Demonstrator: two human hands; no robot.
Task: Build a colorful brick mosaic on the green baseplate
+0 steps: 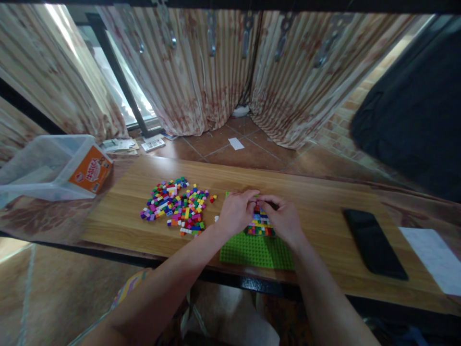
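Note:
A green studded baseplate [256, 254] lies near the front edge of the wooden table. On it stands a block of multicoloured toy bricks [260, 226] in rows, partly covered by my hands. My left hand [237, 209] reaches over its left side, thumb and index finger closed together at the far end of the rows. From the right, my right hand [283, 216] meets it there with its fingers bent in a pinch. Whatever sits between the fingertips is too small and too hidden to make out.
Loose bricks [180, 204] lie heaped on the table [118, 211] left of the baseplate. A clear plastic bin [46, 187] with an orange label stands at far left. To the right are a black phone [374, 242] and a white sheet [432, 257].

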